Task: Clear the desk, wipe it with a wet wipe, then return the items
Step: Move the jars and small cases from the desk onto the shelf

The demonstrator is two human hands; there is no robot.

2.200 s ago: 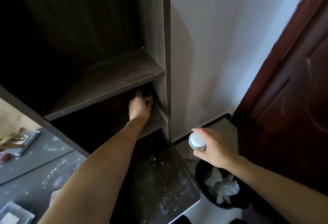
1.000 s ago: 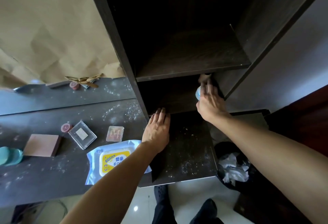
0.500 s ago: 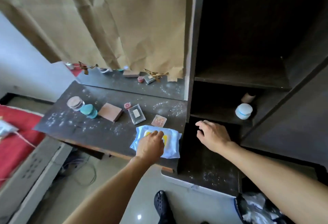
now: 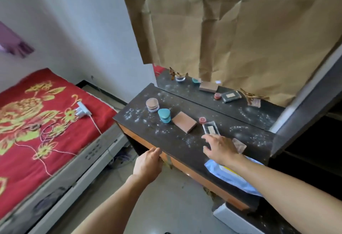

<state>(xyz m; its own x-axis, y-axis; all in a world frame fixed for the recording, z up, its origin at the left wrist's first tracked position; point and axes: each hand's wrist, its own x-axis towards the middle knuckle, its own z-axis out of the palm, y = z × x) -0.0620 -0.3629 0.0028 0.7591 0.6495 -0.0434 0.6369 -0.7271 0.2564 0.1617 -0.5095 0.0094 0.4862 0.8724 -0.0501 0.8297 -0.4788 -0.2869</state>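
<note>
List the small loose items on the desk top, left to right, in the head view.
Round jar → teal heart-shaped box → flat brown box → small red pot → clear case → pink square case.

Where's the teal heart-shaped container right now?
Head view: the teal heart-shaped container stands on the desk's left part, between the round pink-lidded jar and the flat brown box.
</note>
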